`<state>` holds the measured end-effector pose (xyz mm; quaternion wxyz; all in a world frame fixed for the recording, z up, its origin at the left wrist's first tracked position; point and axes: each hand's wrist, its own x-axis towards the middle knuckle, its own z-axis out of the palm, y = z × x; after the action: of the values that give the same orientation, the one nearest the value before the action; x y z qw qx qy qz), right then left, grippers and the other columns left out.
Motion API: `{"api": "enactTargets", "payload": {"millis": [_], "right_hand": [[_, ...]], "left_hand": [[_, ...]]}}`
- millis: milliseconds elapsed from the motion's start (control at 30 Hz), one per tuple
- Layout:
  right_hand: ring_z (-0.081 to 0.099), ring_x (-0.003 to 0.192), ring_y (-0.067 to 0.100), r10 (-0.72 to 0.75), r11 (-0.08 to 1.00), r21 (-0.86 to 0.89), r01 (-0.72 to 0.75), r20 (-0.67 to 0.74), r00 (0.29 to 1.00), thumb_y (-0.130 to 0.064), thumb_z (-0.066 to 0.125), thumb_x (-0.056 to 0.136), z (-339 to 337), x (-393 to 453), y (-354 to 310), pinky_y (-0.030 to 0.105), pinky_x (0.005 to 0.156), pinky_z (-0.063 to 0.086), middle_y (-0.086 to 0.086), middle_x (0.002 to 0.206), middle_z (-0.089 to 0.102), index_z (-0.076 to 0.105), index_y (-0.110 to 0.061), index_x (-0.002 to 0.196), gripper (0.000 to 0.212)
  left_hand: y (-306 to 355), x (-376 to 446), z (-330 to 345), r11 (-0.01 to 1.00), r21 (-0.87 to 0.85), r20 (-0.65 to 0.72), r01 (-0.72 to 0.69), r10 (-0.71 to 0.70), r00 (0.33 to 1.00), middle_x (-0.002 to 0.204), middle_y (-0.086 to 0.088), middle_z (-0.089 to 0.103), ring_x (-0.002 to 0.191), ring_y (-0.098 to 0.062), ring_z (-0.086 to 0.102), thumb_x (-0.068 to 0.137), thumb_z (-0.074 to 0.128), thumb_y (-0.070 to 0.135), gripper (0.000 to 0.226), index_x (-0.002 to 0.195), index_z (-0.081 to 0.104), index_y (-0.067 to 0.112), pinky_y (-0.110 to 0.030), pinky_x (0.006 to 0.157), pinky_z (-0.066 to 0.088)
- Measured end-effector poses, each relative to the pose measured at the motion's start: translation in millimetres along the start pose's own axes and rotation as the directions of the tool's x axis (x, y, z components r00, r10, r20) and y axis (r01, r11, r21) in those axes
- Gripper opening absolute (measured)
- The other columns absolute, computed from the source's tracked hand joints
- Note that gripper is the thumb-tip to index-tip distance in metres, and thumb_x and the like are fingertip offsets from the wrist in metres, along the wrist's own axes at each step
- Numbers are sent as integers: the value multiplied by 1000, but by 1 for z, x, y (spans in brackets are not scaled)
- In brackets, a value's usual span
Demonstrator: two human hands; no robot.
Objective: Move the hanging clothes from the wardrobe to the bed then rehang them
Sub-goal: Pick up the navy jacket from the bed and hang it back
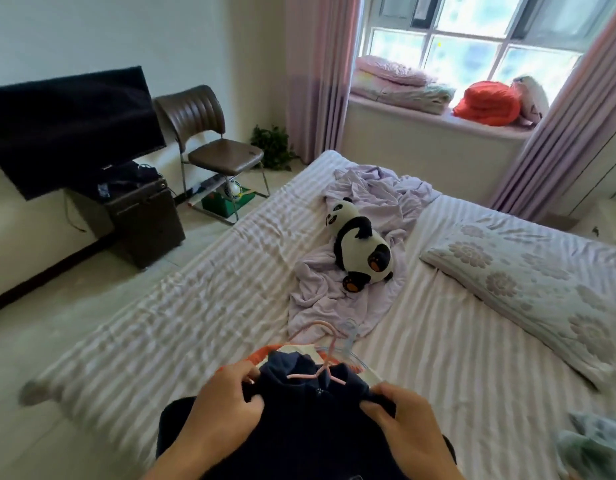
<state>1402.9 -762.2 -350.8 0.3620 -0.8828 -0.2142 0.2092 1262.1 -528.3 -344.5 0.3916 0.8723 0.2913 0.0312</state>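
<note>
1. Gripping the dark navy garment at its shoulders, I have both hands at the near edge of the bed; the left hand has its fingers curled round the left shoulder, and the right hand pinches the right shoulder between thumb and curled fingers.
2. The garment sits on a pink hanger, whose hook points toward the far side; the garment lies low and near, over the striped sheet.
3. Beneath it shows a second piece with an orange-and-white edge, and a pale blue hanger lies just beside the pink one; I cannot tell how these are stacked.
4. Farther along the bed, a panda plush lies on a crumpled lilac sheet.
5. A floral pillow rests at the right.
6. On the floor at far left stand a brown chair and a dark cabinet, below a tilted black screen.
7. At the far window, folded bedding and an orange bundle rest on the sill.
</note>
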Motion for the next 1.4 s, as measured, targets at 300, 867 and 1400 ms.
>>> {"api": "enactTargets", "payload": {"millis": [300,867,1400], "right_hand": [[62,75,1,-383,916,-75,394,128,915,-28,67,89,-13,-85,-87,27,71,51,-17,77,66,68,-32,83,7],[61,83,-2,-811,547,5,837,252,529,-29,59,96,58,-304,-324,18,75,45,-22,86,67,57,-42,112,21],[60,79,-2,-898,124,340,932,439,-41,-25,57,96,225,-573,-448,17,71,46,-25,77,64,60,-45,76,29]], "left_hand": [[21,-156,-87,994,-72,-302,84,-102,948,82,18,70,81,3,64,82,73,13,19,83,70,32,-22,76,51],[-7,-487,-249,971,-179,-804,160,-238,545,85,10,66,81,-5,64,81,76,18,23,89,61,34,-21,73,51],[-55,-832,-280,905,-259,-950,338,-302,78,85,35,67,88,16,60,87,68,8,36,89,68,44,1,73,42]]}}
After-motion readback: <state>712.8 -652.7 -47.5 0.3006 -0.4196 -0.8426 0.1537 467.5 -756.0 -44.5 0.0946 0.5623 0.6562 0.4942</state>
